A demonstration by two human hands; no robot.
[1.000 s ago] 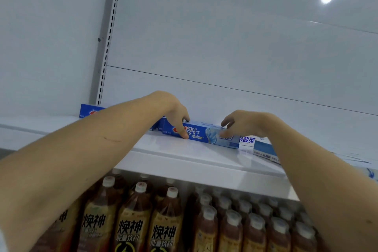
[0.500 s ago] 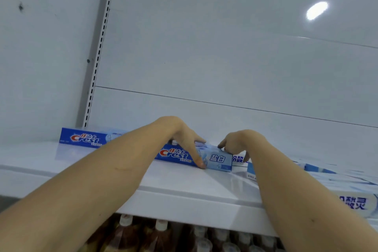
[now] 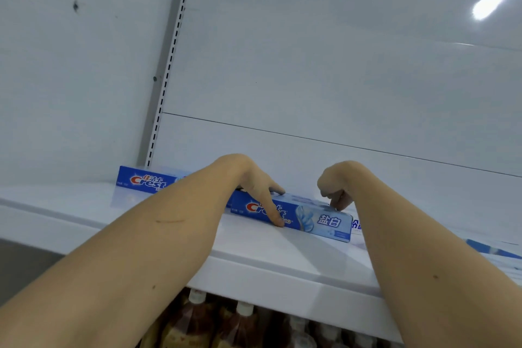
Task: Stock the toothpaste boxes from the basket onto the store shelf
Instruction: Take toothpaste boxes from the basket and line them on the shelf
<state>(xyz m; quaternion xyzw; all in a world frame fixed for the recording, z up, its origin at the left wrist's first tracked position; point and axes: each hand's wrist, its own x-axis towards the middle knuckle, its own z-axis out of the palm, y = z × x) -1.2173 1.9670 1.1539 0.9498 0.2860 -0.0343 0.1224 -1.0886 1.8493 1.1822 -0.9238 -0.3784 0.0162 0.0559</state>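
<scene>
White-capped brown drink bottles (image 3: 240,322) under shelf; slotted upright rail (image 3: 172,56) on white back panel (image 3: 324,65).

Both bare forearms reach up and forward, wrists bent down. The left hand (image 3: 258,192) spreads over a box (image 3: 316,219), thumb down its front face, a finger along its top. The right hand (image 3: 337,188) is curled, fingertips (image 3: 336,206) touching the box's top edge.

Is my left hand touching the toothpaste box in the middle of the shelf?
Touching. The head view shows the left hand over the box, thumb pressed on its front face, fingers lying on its top.
</scene>
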